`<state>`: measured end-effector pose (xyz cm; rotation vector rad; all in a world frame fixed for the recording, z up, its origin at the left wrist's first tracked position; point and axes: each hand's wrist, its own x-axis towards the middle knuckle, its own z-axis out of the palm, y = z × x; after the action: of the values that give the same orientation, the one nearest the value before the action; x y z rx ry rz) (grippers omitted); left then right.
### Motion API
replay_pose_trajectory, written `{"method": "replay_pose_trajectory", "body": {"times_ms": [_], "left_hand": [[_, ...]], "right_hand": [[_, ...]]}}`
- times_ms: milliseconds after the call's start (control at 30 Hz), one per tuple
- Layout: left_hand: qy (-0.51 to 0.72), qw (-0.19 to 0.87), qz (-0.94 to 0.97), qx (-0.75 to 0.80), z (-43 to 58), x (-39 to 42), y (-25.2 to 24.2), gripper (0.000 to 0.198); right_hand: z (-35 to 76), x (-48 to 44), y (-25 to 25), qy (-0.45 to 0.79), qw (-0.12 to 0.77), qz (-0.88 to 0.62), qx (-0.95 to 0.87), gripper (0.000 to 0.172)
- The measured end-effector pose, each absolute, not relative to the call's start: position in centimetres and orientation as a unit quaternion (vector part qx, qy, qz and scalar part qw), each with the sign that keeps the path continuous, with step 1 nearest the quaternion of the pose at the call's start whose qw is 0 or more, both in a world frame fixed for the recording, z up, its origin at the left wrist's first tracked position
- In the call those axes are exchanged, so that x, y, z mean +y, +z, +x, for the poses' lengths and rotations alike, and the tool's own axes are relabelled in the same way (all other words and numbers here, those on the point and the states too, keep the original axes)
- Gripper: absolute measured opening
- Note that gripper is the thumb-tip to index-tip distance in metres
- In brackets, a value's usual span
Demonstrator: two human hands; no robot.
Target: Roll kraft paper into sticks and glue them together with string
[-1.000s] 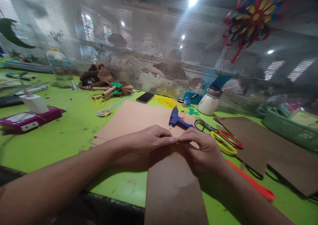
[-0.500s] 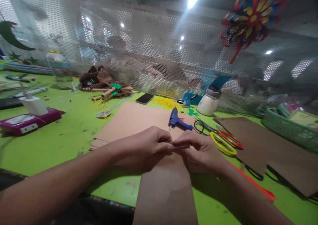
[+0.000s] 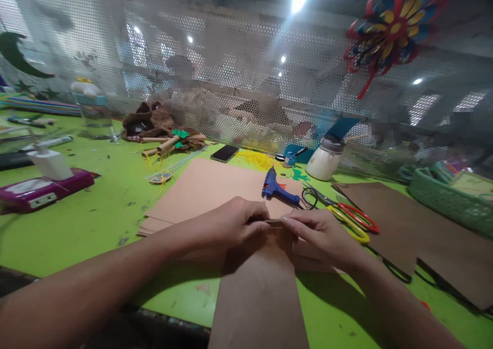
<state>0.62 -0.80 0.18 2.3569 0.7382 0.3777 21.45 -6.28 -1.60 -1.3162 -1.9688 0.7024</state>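
In the head view, the two hands meet just in front of the blue glue gun (image 3: pixel 275 189), on the side nearer the person. The left hand (image 3: pixel 231 224) has its fingers curled in tight. Its thumb and fingers pinch the far edge of a long brown paper (image 3: pixel 258 297). The right hand (image 3: pixel 321 236) pinches the same edge from the other side, with its fingers bent and close together. The fingertips of the two hands nearly touch. The brown paper runs from the hands back toward the person and goes past the near edge of the green worktop (image 3: pixel 77 220).

The glue gun lies on a pile of light tan card sheets (image 3: pixel 204 184), which spreads out to its left. Scissors (image 3: pixel 348 219) with red and yellow handles lie just to the right of the glue gun. A dark brown sheet (image 3: pixel 389 210) lies farther right, past the scissors, and a green basket (image 3: pixel 447 202) sits farther right again. A white jar (image 3: pixel 325 161) stands behind the glue gun, a little to the right. A black phone (image 3: pixel 224 152) lies behind it to the left. A pink box (image 3: pixel 42 190) with a white plug (image 3: pixel 50 163) on top sits far off to the left. Behind the glue gun stands a grey screen (image 3: pixel 231 81) full of small holes. A paper flower wheel (image 3: pixel 393 25) hangs high up to the right.
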Motion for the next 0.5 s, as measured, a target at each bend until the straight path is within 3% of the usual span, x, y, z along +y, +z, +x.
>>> {"method": "replay_pose_trajectory", "body": {"times_ms": [500], "left_hand": [[0.134,0.337,0.893,0.267,0.42,-0.92,0.27,0.027]], "right_hand": [[21.27,-6.37,-1.86,0.267,0.405,-0.494,-0.721,0.018]]}}
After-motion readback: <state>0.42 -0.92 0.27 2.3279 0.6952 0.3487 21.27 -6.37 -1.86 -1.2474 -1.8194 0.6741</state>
